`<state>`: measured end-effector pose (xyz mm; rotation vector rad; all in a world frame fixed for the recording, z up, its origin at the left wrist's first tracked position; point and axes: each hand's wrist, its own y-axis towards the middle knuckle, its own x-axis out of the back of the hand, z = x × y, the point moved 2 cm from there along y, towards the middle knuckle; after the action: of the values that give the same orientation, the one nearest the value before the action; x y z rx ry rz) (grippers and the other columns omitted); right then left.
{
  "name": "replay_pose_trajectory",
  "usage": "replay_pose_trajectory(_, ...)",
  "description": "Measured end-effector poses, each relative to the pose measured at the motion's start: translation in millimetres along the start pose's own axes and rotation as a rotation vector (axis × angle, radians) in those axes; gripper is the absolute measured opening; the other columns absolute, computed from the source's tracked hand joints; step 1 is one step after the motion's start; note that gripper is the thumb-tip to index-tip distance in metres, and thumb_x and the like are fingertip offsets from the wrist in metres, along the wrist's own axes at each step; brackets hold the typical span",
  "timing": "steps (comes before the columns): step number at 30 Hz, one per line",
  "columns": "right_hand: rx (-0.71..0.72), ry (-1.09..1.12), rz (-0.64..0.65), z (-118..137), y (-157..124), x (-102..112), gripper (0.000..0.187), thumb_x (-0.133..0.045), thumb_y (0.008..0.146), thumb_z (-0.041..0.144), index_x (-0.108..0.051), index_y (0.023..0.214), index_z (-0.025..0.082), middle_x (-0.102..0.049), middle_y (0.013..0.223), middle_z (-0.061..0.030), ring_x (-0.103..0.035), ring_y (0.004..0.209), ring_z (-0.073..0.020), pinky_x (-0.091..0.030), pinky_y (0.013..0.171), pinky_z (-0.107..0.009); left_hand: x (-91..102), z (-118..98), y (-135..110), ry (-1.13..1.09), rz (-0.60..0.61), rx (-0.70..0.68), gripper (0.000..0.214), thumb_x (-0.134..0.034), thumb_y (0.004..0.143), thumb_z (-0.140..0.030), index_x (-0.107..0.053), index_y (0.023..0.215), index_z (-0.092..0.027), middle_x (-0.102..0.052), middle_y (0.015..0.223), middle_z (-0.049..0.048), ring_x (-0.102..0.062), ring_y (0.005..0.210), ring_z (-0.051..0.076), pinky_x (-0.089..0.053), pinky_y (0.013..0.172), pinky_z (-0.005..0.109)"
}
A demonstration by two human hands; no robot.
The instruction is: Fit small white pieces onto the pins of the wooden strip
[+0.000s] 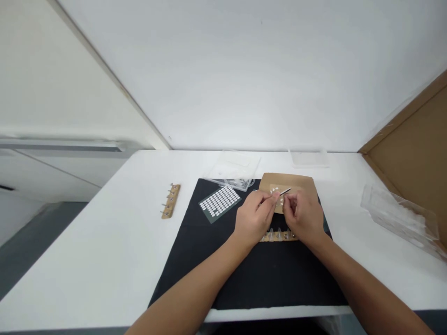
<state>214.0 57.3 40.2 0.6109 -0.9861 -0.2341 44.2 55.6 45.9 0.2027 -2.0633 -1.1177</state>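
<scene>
Here, slim tweezers (284, 191) are pinched in the left hand (254, 217), their long axis slanting up and right over a brown card (300, 182). The right hand (303, 215) is curled narrow just beside the tip, nearer the wooden strip (279, 236) on the black mat (251, 279).

Sticker sheet (220, 203) on mat (195, 260); peg strip (171, 201) left, off mat; cardboard (300, 182) right.
</scene>
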Motion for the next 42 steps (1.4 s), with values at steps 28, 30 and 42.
replay_pose_trajectory(28, 0.1, -0.014, 0.075, 6, 6, 2, 0.023, -0.053, 0.106, 0.032, -0.059, 0.086, 0.023, -0.063, 0.067, -0.0001, -0.056, 0.06, -0.0189, -0.031, 0.062, -0.032, -1.7, 2, 0, -0.018, -0.001, -0.005, 0.013, -0.063, 0.105, -0.017, -0.076, 0.108, -0.017, -0.072, 0.088, 0.0052, -0.066, 0.079, 0.016, -0.057, 0.073, 0.026)
replay_pose_trajectory(30, 0.037, -0.04, 0.042, 5, 6, 4, 0.022, -0.054, 0.105, 0.034, -0.059, 0.087, 0.023, -0.066, 0.07, -0.0013, -0.058, 0.062, -0.0196, -0.03, 0.061, -0.033, -1.0, 2, 1, -0.016, -0.006, -0.005, 0.012, -0.064, 0.104, -0.017, -0.076, 0.108, -0.017, -0.072, 0.089, 0.0057, -0.067, 0.081, 0.016, -0.057, 0.075, 0.026)
replay_pose_trajectory(42, -0.097, 0.038, 0.085, 2, 9, 4, 0.017, -0.055, 0.102, 0.033, -0.059, 0.089, 0.023, -0.069, 0.071, -0.0003, -0.062, 0.063, -0.0199, -0.034, 0.061, -0.032, 0.5, 3, 1, -0.006, 0.001, -0.032, 0.011, -0.065, 0.103, -0.014, -0.074, 0.109, -0.015, -0.072, 0.09, 0.007, -0.067, 0.084, 0.018, -0.058, 0.078, 0.03)
